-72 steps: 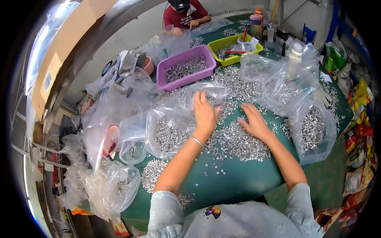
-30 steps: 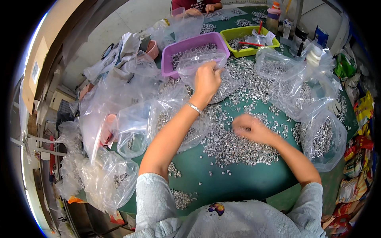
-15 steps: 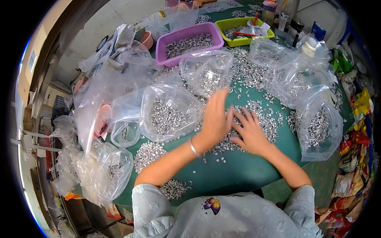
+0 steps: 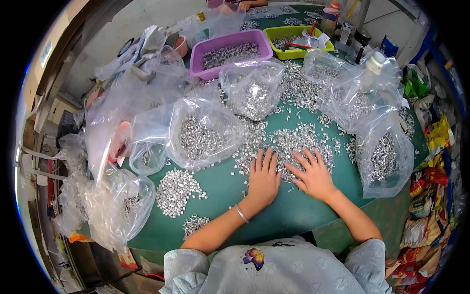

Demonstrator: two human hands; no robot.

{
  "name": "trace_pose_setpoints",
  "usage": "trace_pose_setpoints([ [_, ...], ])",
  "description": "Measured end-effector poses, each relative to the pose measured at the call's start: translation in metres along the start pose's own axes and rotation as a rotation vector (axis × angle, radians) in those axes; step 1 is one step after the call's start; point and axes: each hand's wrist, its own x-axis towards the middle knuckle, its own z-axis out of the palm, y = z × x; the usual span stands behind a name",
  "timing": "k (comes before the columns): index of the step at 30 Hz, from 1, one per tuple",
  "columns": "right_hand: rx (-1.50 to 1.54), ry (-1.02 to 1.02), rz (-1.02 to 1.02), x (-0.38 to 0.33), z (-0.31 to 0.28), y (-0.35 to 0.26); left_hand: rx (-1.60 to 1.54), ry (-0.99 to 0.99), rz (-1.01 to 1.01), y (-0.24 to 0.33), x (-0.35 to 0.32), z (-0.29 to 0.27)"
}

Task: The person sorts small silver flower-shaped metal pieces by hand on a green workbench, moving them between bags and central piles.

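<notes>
A wide pile of small, shiny silver metal pieces [image 4: 299,139] is spread over the green tabletop [image 4: 230,223]. My left hand [image 4: 264,179] lies palm down with outstretched fingers, its tips touching the pile's near edge. Beside it my right hand [image 4: 314,176] also rests flat, fingers spread, on the near right part of the pile. Neither hand grips anything; what is under the palms is hidden. Just left of the pile stands an open clear plastic bag [image 4: 198,139] of silver pieces. Another clear bag [image 4: 255,98] holds more behind it.
A purple tub [image 4: 197,61] and a yellow-green tray [image 4: 323,48] hold metal pieces at the back. Smaller heaps [image 4: 178,192] sit at left. A filled bag [image 4: 384,157] stands on the right. Another person's hand [image 4: 243,6] shows at the far edge.
My left hand has come down from above the pile toward me and now lies flat. My right hand stays on the pile with fingers spread. The view has shifted slightly.
</notes>
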Motion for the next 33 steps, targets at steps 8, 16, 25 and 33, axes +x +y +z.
trace_pose_setpoints([
  [8, -0.071, 0.043, -0.045, 0.012, -0.003, 0.037, 0.016, 0.02, -0.018, 0.021, -0.034, 0.008],
  [16, 0.322, 0.118, 0.002, 0.001, -0.016, -0.045, -0.13, -0.026, -0.261, 0.018, -0.08, -0.021],
  [25, 0.107, 0.019, 0.038, -0.007, 0.004, -0.069, -0.413, 0.014, -0.31, 0.015, -0.155, -0.062],
  [33, 0.735, 0.026, -0.067, 0.0, 0.007, -0.141, -0.087, 0.606, -0.717, -0.034, -0.237, -0.081],
])
